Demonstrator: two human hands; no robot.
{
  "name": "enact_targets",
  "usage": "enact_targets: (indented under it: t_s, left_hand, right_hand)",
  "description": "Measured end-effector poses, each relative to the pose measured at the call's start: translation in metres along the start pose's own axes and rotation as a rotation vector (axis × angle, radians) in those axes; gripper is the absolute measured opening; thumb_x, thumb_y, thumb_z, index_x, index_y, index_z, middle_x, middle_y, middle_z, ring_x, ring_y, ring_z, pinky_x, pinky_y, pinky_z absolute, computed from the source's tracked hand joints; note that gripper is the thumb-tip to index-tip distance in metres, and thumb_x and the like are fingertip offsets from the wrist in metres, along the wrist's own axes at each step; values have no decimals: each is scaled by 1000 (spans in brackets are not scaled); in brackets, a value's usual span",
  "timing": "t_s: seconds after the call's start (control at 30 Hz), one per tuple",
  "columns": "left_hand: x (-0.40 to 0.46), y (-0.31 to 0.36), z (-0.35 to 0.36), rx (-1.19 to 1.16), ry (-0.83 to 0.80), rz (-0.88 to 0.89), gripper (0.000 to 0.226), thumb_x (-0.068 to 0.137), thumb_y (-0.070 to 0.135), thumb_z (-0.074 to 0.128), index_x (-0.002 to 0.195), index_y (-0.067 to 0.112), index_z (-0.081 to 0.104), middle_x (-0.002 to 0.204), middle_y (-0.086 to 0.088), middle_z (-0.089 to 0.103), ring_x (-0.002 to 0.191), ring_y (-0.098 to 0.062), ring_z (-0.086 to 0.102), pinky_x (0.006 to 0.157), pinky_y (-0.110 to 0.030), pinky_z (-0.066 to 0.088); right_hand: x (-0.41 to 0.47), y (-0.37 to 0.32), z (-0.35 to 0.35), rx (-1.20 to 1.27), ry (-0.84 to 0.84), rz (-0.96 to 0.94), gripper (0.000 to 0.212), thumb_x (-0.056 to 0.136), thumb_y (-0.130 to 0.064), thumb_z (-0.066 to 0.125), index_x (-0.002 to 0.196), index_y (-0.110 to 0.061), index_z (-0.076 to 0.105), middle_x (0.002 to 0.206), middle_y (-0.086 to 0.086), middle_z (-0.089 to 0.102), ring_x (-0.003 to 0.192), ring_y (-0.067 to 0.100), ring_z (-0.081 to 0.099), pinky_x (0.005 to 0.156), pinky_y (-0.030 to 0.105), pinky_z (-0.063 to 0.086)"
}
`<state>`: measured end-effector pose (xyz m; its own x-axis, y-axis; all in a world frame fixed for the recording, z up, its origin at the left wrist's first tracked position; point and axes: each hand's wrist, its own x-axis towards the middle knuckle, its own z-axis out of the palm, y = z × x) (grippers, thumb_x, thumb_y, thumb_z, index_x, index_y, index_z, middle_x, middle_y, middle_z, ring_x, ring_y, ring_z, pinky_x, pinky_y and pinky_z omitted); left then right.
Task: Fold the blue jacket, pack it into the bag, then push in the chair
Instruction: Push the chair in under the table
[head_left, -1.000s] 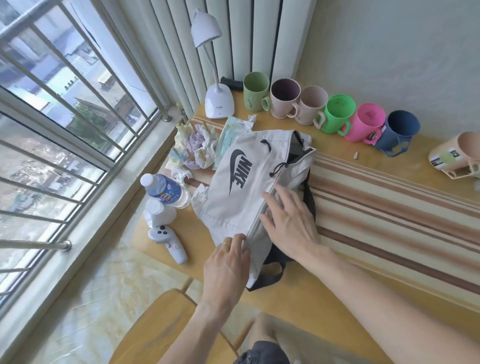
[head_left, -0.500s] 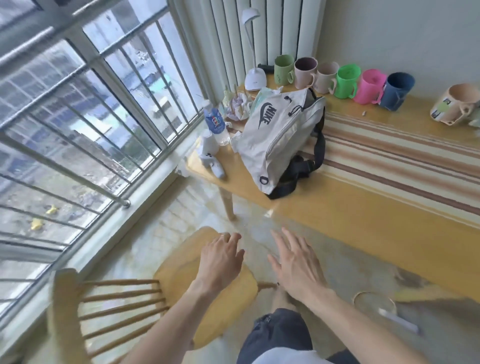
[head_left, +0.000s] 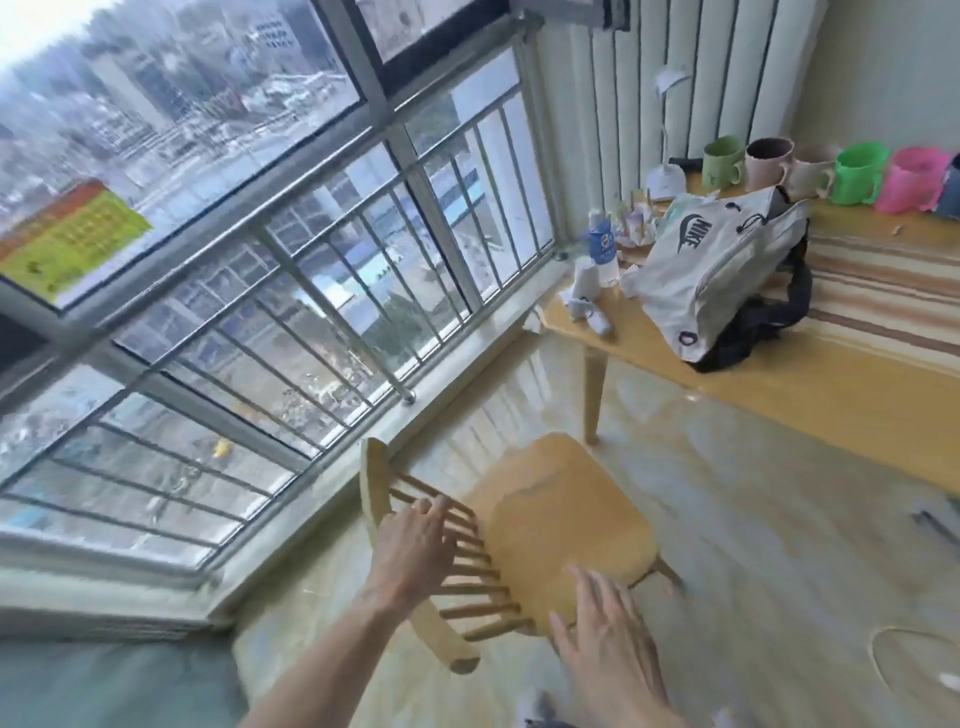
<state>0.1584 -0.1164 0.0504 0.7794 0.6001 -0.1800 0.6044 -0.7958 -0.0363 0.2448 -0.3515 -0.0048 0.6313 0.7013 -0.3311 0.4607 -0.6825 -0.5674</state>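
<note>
A light wooden chair (head_left: 550, 519) with a spindle back stands on the floor, pulled away from the table (head_left: 841, 395). My left hand (head_left: 415, 545) hovers over the top rail of the chair back, fingers spread and holding nothing; contact is unclear. My right hand (head_left: 608, 644) is open above the near edge of the seat, also holding nothing. The pale grey bag (head_left: 711, 275) with a black logo and black strap lies on the table's left end. No blue jacket is visible.
A row of coloured mugs (head_left: 857, 171) lines the table's back edge by the wall. A water bottle (head_left: 602, 249), small white items and crumpled wrappers sit left of the bag. A barred window (head_left: 311, 260) and sill run along the chair's left side.
I have stepped back from the table. My hands left the bag, dropped toward the chair, and now reach its back and seat. The view swung left toward the window.
</note>
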Motion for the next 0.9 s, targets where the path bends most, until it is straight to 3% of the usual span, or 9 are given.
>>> enact_targets:
  t_s: [0.07,0.13,0.33,0.4,0.47,0.63,0.73,0.8,0.9]
  left_hand:
    - [-4,-33,6,7,24,7,25,98,32,51,121,24,59,108,4,68,91,-16,65,79,-35,57]
    - [-4,-70,17,8,41,14,22,99,29,50,118,23,60,107,3,68,92,-17,64,80,-35,57]
    - [15,-186,53,-43,74,129,27,97,28,54,122,21,64,125,-6,64,108,-27,62,85,-41,56]
    - [18,-216,60,-49,-11,133,36,97,29,53,131,21,57,140,-10,55,121,-30,56,91,-43,51]
    - [22,-239,62,-54,-80,160,42,96,30,52,137,20,52,151,-13,46,131,-33,49,97,-45,48]
    - [55,-262,60,-75,-103,262,50,97,30,50,146,22,44,161,-16,33,143,-34,37,106,-48,44]
    - [77,-262,62,0,-98,373,58,92,26,52,149,23,42,162,-13,31,150,-30,25,106,-47,43]
    - [92,-264,63,68,-115,433,59,89,24,54,147,21,47,162,-14,33,151,-31,26,108,-47,42]
    - [111,-266,61,199,-115,562,54,84,20,54,138,16,58,152,-16,48,144,-33,39,105,-45,44]
  right_hand:
    - [-5,-40,22,34,-48,-26,83,83,-65,8,153,-26,30,153,-2,41,137,21,39,107,35,40]
    - [-5,-76,50,37,-84,-45,74,90,-63,12,155,-29,21,157,-5,32,142,16,31,111,32,35]
    - [19,-170,156,-69,-102,78,100,76,-81,-7,156,-26,18,158,-5,32,141,17,35,112,34,33]
    - [24,-196,176,-131,-130,145,86,89,-75,8,157,-24,17,159,-2,33,141,20,36,113,38,31]
    - [31,-219,189,-209,-130,211,67,100,-54,28,157,-21,15,158,0,35,140,21,38,112,40,31]
    - [47,-239,202,-273,-21,252,51,103,-26,36,153,-20,26,141,3,54,123,24,53,100,40,42]
    - [52,-239,202,-286,6,289,47,102,-26,37,148,-17,36,135,6,59,118,28,57,98,42,44]
    - [56,-237,200,-236,53,332,47,98,-38,30,130,-13,54,119,8,67,105,31,64,90,46,48]
    - [60,-224,206,-258,53,381,23,89,-36,64,100,-16,63,91,3,70,81,28,70,74,45,54]
